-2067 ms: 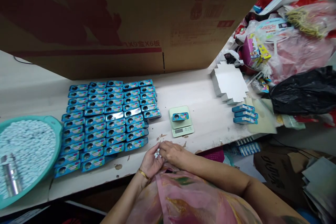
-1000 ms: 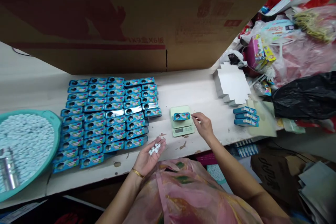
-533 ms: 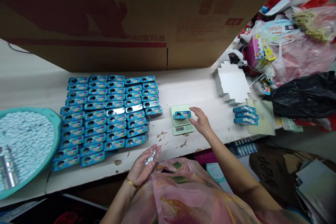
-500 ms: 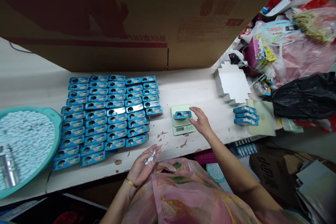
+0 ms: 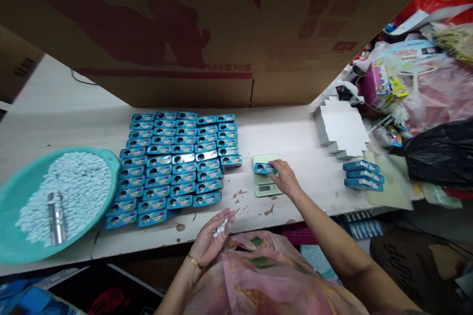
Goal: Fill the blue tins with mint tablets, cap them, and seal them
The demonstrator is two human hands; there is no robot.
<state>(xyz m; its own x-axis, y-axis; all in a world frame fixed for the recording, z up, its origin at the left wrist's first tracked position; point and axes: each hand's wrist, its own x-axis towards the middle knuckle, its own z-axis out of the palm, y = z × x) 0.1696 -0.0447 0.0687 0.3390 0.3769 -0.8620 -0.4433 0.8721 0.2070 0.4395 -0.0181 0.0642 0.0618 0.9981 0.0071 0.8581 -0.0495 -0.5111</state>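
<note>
Palm up near the table's front edge, my left hand (image 5: pixel 207 242) is cupped around several small white candies (image 5: pixel 220 228). My right hand (image 5: pixel 287 178) pinches the right end of a small blue tin (image 5: pixel 263 169), which is at the pale green kitchen scale (image 5: pixel 265 190). Whether the tin still rests on the scale's plate I cannot tell. Left of the scale stand rows of similar blue tins (image 5: pixel 172 191), packed close together. At the far left a turquoise basin (image 5: pixel 15 236) holds a heap of white candies, with a shiny metal cup (image 5: pixel 56 219) lying on them.
A large cardboard box (image 5: pixel 207 83) stands along the back of the table. To the right are a stack of white die-cut card (image 5: pixel 343 125) and a few blue tins (image 5: pixel 364 177). Plastic bags, including a black one (image 5: pixel 439 152), crowd the right side.
My right hand has closed on the tin at the scale; before, its fingers were apart around the tin's right end. The view has shifted left. My left hand still cups the candies.
</note>
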